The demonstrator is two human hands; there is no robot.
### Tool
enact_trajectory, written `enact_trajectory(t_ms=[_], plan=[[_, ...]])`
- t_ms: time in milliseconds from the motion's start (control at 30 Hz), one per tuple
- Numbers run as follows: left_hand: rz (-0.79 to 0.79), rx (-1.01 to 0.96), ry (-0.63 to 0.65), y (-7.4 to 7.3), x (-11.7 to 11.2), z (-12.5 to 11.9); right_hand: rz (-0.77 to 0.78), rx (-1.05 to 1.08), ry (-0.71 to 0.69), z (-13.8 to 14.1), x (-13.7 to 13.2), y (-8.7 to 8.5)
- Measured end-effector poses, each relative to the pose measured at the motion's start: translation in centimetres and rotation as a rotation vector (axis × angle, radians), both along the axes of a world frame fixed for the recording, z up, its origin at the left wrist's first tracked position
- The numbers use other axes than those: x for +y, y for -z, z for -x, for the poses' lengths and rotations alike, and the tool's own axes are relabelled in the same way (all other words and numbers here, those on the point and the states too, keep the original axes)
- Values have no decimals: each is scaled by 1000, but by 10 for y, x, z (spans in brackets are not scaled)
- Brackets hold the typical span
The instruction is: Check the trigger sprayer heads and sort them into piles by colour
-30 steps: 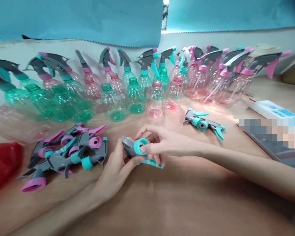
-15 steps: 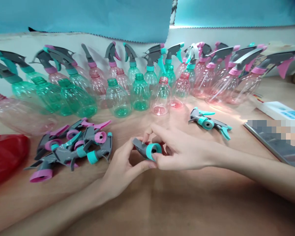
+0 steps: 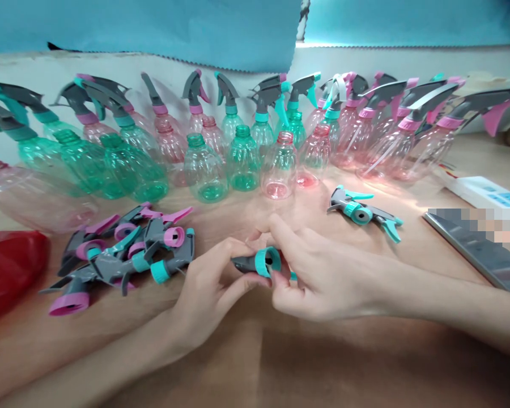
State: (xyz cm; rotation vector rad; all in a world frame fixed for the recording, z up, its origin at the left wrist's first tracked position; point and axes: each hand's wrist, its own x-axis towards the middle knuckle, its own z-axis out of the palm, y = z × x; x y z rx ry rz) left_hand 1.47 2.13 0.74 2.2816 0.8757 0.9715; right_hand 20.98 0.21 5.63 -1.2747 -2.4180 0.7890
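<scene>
Between both hands is a grey spray trigger head (image 3: 247, 263) with a turquoise collar, its hollow opening facing me. My left hand (image 3: 215, 277) is closed on the grey body from the left, thumb underneath. From the right, my right hand (image 3: 308, 272) pinches around the turquoise collar with thumb and fingers. Much of the trigger head is hidden by the fingers; a bit of turquoise shows below the right fingers. Left of the hands lies a pile of loose spray heads (image 3: 119, 258) with pink and turquoise collars. Two more spray heads (image 3: 361, 211) lie at the right.
Open green bottles (image 3: 210, 175) and open pink bottles (image 3: 278, 170) stand across the table. Behind them are several bottles with spray heads (image 3: 261, 124). A red plastic bag (image 3: 15, 272) lies at left. A phone (image 3: 471, 249) and a white device (image 3: 491, 192) lie at right.
The trigger head has turned in my hands, so its grey end sits lower and more covered. My right hand has shifted slightly down and right around the collar.
</scene>
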Motion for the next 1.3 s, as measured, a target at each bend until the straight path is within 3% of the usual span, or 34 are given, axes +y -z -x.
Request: enact_trajectory(t_ms=[233,533,633,800,967,1067,1300], plan=[[-177,86,-27,6,-2,4,-50,-21,61,4,-2,-4],[-198,220,-82,-3,-4,2,-568,-244,297,10,-18,-1],[-267,261,-42,-4,-5,2,-697,-319,275,12,-22,6],[-273,254,-60,0,-6,3,-506,-340,145,9,-24,10],[-217,177,-40,3,-5,3,-316,-175,201,-1,-17,0],[-164,138,-27,5,-3,3,-189,-107,163,-11,-8,-11],[-95,99,-17,11,-4,3,-32,27,172,-21,1,-21]])
